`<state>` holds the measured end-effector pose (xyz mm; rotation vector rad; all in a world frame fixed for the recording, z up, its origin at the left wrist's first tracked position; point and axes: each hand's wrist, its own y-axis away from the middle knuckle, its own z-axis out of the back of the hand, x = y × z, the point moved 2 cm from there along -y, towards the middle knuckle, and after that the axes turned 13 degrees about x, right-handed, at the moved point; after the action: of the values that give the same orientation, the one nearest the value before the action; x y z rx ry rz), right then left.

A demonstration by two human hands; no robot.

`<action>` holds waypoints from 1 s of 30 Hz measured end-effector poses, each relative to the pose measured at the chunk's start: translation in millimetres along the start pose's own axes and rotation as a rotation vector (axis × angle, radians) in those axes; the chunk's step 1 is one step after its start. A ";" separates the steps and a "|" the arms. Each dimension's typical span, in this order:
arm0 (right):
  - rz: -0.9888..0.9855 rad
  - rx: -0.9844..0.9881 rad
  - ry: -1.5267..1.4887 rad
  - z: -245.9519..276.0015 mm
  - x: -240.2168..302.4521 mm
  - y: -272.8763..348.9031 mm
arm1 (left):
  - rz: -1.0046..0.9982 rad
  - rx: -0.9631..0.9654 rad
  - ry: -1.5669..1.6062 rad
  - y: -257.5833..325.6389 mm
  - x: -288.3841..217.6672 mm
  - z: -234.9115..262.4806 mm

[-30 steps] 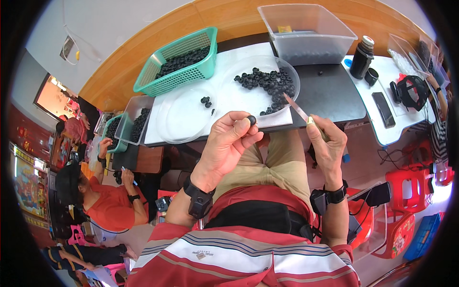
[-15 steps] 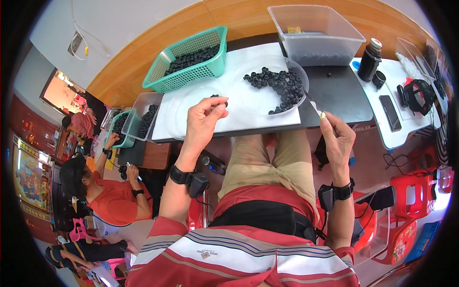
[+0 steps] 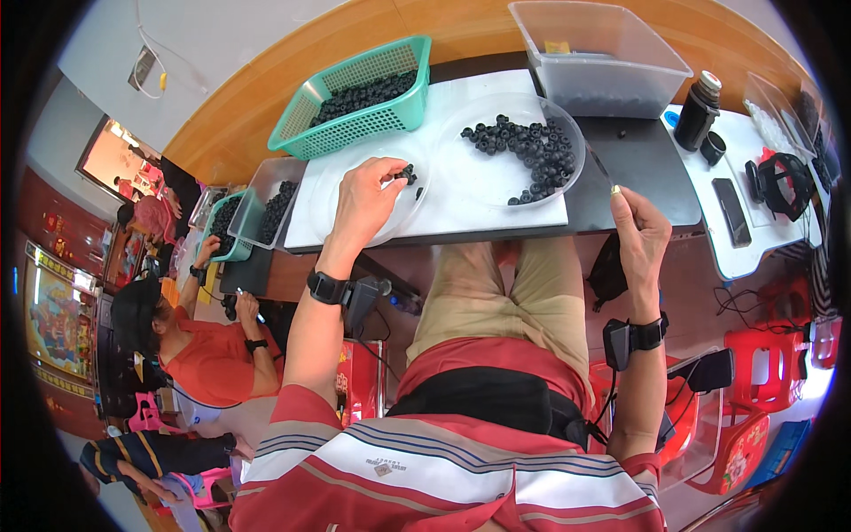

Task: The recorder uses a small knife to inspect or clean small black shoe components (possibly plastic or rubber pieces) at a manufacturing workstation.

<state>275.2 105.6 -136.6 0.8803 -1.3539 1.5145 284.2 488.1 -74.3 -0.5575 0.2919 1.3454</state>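
Observation:
My left hand [image 3: 364, 200] is over a clear round tray [image 3: 353, 232] on the left of the white board. Its thumb and forefinger are pinched at a small cluster of black round parts [image 3: 406, 174]; at least one seems to be between the fingertips. A single black piece [image 3: 419, 192] lies just beside them. Off the board's right side, my right hand [image 3: 642, 227] grips a thin, narrow-bladed tool [image 3: 597, 161], its blade pointing up and left. Many ring-shaped black parts [image 3: 542, 152] lie in a second clear round tray [image 3: 581, 146].
A green basket [image 3: 355, 124] of black parts stands behind, with a clear bin [image 3: 612, 84] to its right. On the right-hand table are a black flask [image 3: 697, 120], its cup [image 3: 713, 148] and a phone [image 3: 731, 212]. A co-worker in orange [image 3: 208, 359] works at left.
My left hand has moved a little left and away from me, down to the black parts in the left tray. My right hand still holds the thin tool. The whole view has shifted slightly.

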 end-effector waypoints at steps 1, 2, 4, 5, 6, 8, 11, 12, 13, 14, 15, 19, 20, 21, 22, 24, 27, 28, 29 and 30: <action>-0.009 0.007 0.008 -0.2 -1.8 -0.1 | 0.003 0.003 0.000 -1.3 2.5 -1.3; -0.013 0.008 0.008 -0.4 -3.9 0.1 | -0.010 0.014 -0.022 -2.6 4.3 -2.9; -0.015 0.004 0.017 -0.5 -7.9 1.0 | -0.023 0.031 -0.041 -3.5 5.2 -6.5; -0.020 0.004 0.020 -0.7 -9.1 1.1 | -0.047 0.012 -0.043 -3.8 4.0 -8.1; -0.014 -0.002 0.016 -1.1 -9.5 0.9 | -0.071 -0.008 -0.045 -4.0 2.1 -9.7; -0.011 -0.010 0.018 -1.4 -11.7 0.6 | -0.096 0.000 -0.025 -4.9 -13.9 -15.6; -0.003 -0.023 0.000 -2.7 -15.2 0.1 | -0.191 0.026 -0.004 -11.5 -43.0 -29.2; -0.008 -0.015 -0.003 -3.0 -16.0 0.0 | -0.260 0.048 -0.004 -14.2 -53.1 -35.0; -0.013 -0.011 -0.005 -2.6 -16.8 0.7 | -0.264 0.051 0.004 -18.4 -62.9 -40.6; -0.015 -0.014 0.003 -2.4 -16.9 1.1 | -0.261 0.150 0.077 -23.9 -72.0 -47.6; -0.017 -0.010 -0.003 -2.1 -17.0 1.5 | -0.258 0.250 0.150 -29.9 -78.7 -55.6; -0.034 0.001 -0.032 -2.6 -17.1 2.5 | -0.166 0.538 0.135 -56.0 -86.2 -74.1; -0.034 -0.003 -0.028 -2.6 -16.0 2.6 | -0.184 0.590 0.114 -62.1 -84.9 -77.6; -0.028 -0.003 -0.035 -3.4 -14.6 2.6 | -0.188 0.591 0.117 -66.7 -84.8 -78.2; -0.022 -0.003 -0.044 -3.8 -13.5 2.8 | -0.189 0.636 0.095 -69.9 -84.8 -78.7; -0.034 -0.003 -0.039 -2.8 -13.3 3.2 | -0.191 0.681 0.073 -74.0 -86.5 -80.0; -0.047 -0.009 -0.031 -1.7 -13.7 3.7 | -0.191 0.728 0.022 -77.5 -89.6 -81.4; -0.049 -0.013 -0.028 -1.4 -14.0 4.0 | -0.181 0.713 0.069 -77.0 -87.4 -81.6; -0.049 -0.015 -0.026 -1.4 -14.1 4.1 | -0.171 0.698 0.116 -76.1 -85.0 -81.9; -0.037 -0.012 -0.025 -1.7 -13.9 4.3 | -0.174 0.698 0.117 -74.3 -82.0 -83.2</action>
<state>276.1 105.0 -151.3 0.9147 -1.3567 1.4702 348.3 366.0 -86.6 -0.0678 0.7538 0.9582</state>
